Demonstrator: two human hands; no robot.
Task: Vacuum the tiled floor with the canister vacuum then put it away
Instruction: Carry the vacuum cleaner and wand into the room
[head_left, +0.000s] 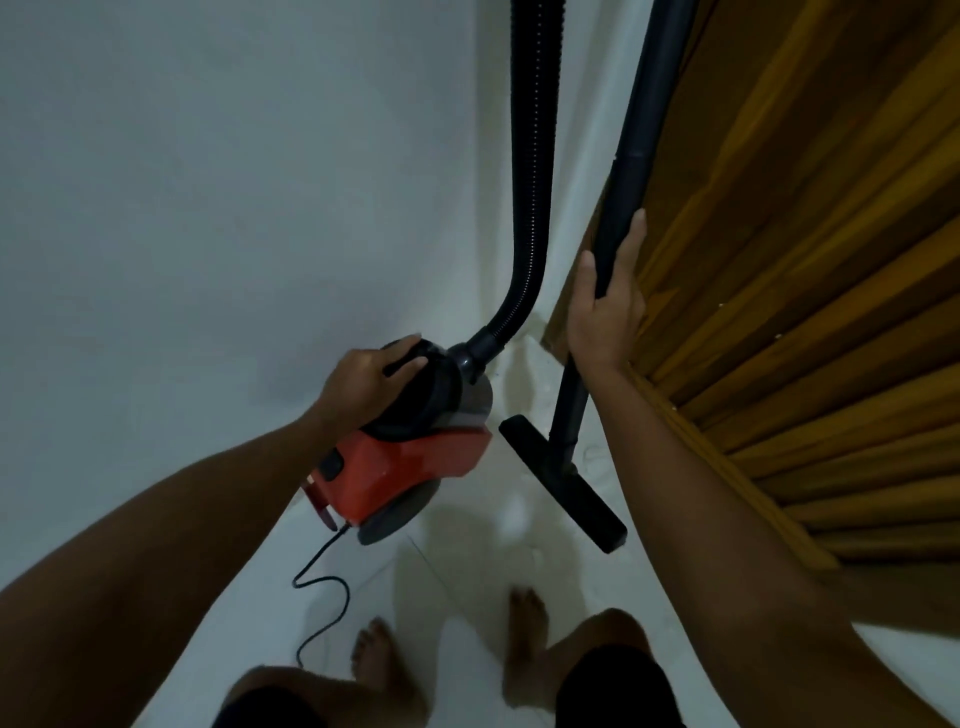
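Floor (467, 587) was pale glossy tile w/ faint grout lines, in a narrow corner: white wall (182, 208) on the left, orange curtain (805, 312) hanging in folds on the right. The person stood barefoot, feet (527, 623) at the bottom of view. The vacuum (405, 457), red body w/ black top, sat low by the wall base. Left hand (363, 384) gripped its black top, fingers curled over it. Ribbed black hose (530, 182) rose from its front & out the top of view. Right hand (605, 301) held the black wand (644, 130) loosely, fingers fairly straight along it, thumb on the other side. Wand stood near upright against the curtain edge, nozzle (563, 488) on the floor just beside the vacuum. Black cord (322, 587) trailed in loops from the vacuum's rear toward the feet.
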